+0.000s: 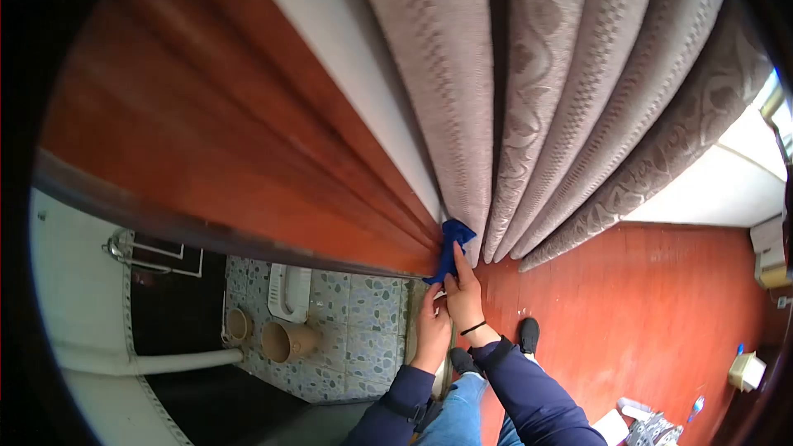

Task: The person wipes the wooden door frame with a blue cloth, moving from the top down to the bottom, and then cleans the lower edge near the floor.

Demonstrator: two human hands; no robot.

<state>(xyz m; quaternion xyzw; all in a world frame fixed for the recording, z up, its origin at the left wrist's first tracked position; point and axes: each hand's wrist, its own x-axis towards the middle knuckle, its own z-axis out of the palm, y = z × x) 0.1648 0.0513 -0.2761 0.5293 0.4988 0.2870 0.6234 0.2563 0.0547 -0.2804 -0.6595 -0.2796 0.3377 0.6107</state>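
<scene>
A dark blue cloth (451, 249) lies bunched against the lower part of the brown wooden door frame (363, 173). My right hand (465, 304), with a black band at the wrist, presses the cloth to the frame, its index finger stretched along it and its thumb bent. Just left of it, my left hand (433, 337) has its fingertips pinched at the cloth's lower end; part of its grip is hidden. Long patterned grey-beige curtains (537, 107) hang right beside the cloth, close to the frame.
Left of the frame is a tiled washroom floor (363, 326) with a squat toilet (290, 291) and a beige bucket (289, 342). On the right are a reddish wooden floor (628, 306), a small bin (747, 372) and scattered items near my feet.
</scene>
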